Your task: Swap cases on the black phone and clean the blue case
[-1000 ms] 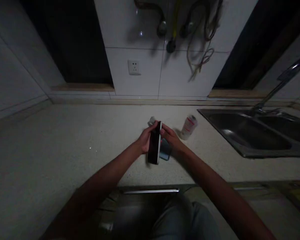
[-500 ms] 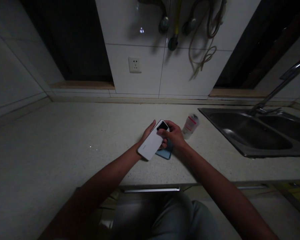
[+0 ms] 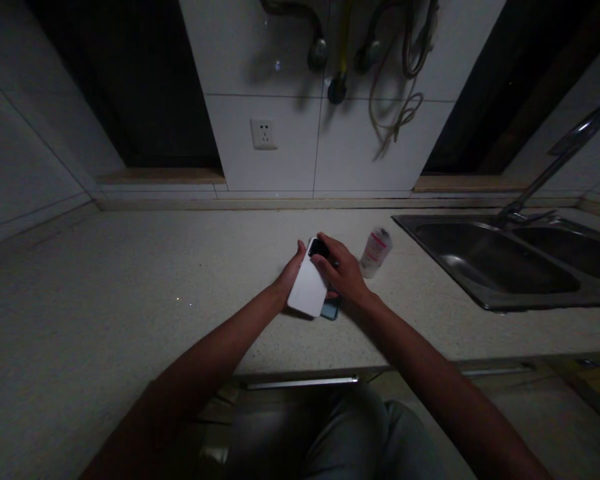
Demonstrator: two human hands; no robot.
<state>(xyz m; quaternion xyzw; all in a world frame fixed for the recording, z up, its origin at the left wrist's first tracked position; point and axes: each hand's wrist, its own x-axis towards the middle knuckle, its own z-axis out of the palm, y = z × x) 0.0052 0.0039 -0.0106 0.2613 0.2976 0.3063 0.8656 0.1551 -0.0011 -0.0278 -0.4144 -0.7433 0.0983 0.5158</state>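
Observation:
A white smartphone [image 3: 307,288] is held over the counter, its back and dark camera block facing up. My left hand [image 3: 291,272] grips its left side from beneath, thumb along the edge; the other fingers are mostly hidden behind it. My right hand [image 3: 344,270] is closed on the upper right edge, with the thumb beside the camera block. Under the hands, a blue phone case [image 3: 331,309] lies on the counter, largely covered. Just right of my right hand stands a clear plastic bottle [image 3: 376,252] with a pink-and-white label.
A steel double sink [image 3: 495,260] with a chrome faucet [image 3: 555,167] is set into the pale counter [image 3: 130,300] on the right. On the tiled wall are a power socket [image 3: 264,135], pipe valves and a looped cord [image 3: 397,123]. A drawer handle [image 3: 303,383] runs below the counter's front edge.
The smartphone has turned to stand more upright in view, and my left hand now wraps its left edge. Less of the blue case shows. The whole view has shifted slightly.

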